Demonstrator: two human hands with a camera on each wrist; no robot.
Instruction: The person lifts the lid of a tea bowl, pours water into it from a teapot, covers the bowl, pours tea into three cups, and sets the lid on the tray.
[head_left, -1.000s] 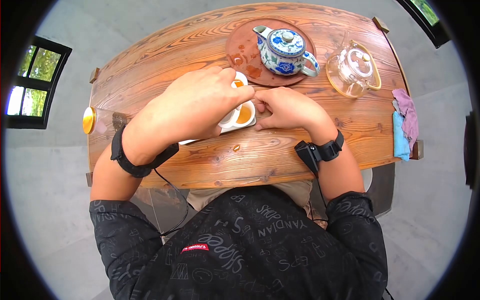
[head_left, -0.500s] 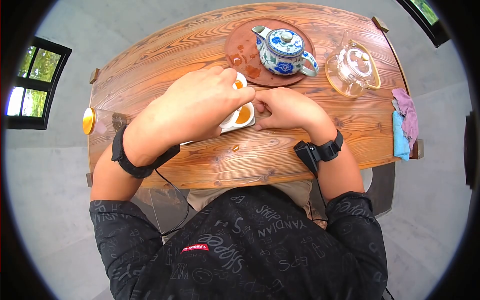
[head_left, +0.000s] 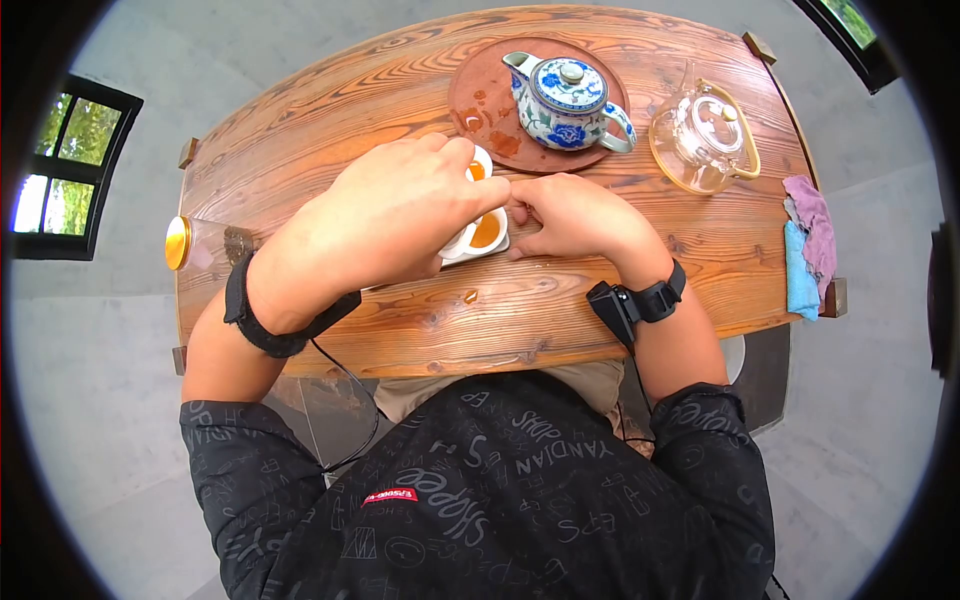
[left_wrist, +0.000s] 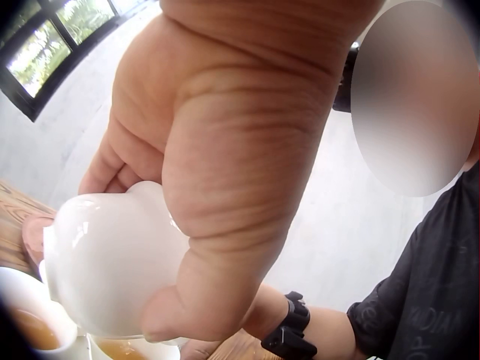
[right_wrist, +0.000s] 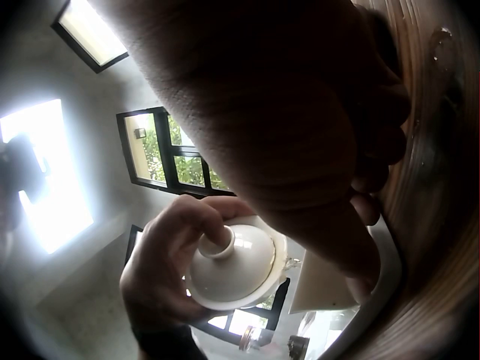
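Left hand (head_left: 385,215) grips a white lidded gaiwan (right_wrist: 238,266) tilted over a tea-filled cup (head_left: 487,230) mid-table; right hand (head_left: 575,215) curls against the cup's tray (right_wrist: 386,259). Only the right wrist view shows the lid. Bare wood lies toward the near edge

"SHOP", "YANDIAN" upside down on the black shirt (head_left: 520,480); small red label unreadable.

Left hand (left_wrist: 225,165) around white lidded bowl (left_wrist: 112,262) — amber tea cups (left_wrist: 30,326) beneath
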